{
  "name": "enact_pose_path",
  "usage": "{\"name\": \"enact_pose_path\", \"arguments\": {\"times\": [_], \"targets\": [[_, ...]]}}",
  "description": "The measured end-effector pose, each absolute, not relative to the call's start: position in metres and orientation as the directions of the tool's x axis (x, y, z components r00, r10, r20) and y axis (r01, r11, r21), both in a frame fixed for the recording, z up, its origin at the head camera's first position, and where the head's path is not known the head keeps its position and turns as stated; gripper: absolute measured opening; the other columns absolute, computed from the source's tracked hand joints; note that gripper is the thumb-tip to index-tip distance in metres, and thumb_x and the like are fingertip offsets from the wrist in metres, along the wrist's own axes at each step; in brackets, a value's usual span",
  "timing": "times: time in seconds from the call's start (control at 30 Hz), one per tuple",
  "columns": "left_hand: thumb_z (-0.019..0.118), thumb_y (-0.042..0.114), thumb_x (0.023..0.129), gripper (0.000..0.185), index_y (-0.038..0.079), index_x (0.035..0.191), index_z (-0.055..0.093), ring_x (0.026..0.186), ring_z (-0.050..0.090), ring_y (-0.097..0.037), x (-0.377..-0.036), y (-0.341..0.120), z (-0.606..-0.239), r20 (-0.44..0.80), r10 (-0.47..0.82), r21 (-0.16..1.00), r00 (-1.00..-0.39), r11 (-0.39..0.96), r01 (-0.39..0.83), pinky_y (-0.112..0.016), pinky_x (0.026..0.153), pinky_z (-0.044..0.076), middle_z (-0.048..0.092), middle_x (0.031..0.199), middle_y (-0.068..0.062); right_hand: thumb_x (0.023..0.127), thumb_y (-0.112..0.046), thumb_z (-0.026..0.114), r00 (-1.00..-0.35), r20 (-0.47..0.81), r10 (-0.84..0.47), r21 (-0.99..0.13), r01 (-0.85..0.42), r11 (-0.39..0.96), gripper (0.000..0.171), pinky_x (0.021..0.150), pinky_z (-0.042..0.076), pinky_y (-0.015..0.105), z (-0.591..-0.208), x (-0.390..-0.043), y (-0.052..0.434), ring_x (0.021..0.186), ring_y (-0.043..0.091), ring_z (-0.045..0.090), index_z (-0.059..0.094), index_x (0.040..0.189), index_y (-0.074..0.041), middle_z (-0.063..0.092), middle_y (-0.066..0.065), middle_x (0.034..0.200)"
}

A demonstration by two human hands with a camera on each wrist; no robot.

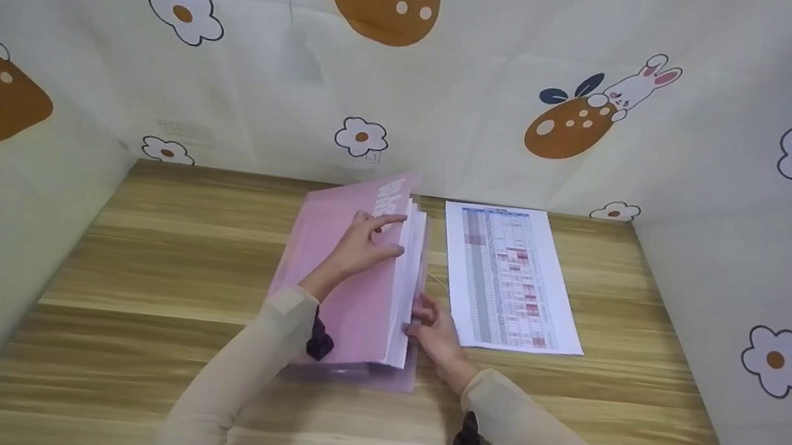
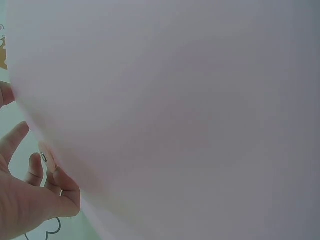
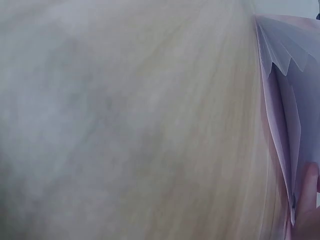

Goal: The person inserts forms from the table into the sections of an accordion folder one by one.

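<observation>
From the head camera, a pink file folder [image 1: 359,278] lies in the middle of the wooden table [image 1: 154,283], half open, with its cover tipped up. The left hand [image 1: 363,245] rests on the raised cover with its fingers spread, holding it back. The right hand [image 1: 432,329] is at the folder's right edge, fingertips touching the white sleeves [image 1: 405,284] inside; I cannot tell if it pinches one. A printed sheet [image 1: 510,274] lies flat just beside the folder, on its right.

From the left wrist camera, the pink cover [image 2: 190,115] fills almost the whole picture, very close and blurry. The left hand's fingers [image 2: 35,170] are loosely bent at the cover's edge.

From the right wrist camera, the table is a blur. The thin sleeves [image 3: 282,100] fan out on the right, with a fingertip [image 3: 309,200] against them.

The folder looks light and bendy, and the sleeves look thin and slippery. I think the edges are the best place to hold them.
</observation>
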State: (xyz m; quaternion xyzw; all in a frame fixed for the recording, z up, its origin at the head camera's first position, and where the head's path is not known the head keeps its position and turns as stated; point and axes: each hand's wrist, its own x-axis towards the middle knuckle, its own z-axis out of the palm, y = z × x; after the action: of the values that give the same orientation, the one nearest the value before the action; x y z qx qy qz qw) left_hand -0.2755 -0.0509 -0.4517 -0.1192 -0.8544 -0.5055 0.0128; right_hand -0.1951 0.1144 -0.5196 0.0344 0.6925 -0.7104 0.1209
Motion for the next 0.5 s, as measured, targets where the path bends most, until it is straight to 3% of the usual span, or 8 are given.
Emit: {"name": "enact_pose_path", "arguments": {"times": [0.5], "targets": [[0.069,0.018,0.072,0.049,0.017,0.119,0.057,0.083,0.036,-0.021,-0.2759,-0.0513,-0.4514,0.154,0.195,0.854,-0.969,0.466,0.230,-0.031,0.067,0.032,0.035,0.089,-0.008,0.068,0.016,0.046,-0.951,-0.196,-0.239,-0.978,0.208,-0.028,0.054,0.072,0.046,0.035,-0.5276,-0.1977,0.1177,0.080,0.020,0.058,0.036,0.121,0.015,0.060,0.019,0.098]]}}
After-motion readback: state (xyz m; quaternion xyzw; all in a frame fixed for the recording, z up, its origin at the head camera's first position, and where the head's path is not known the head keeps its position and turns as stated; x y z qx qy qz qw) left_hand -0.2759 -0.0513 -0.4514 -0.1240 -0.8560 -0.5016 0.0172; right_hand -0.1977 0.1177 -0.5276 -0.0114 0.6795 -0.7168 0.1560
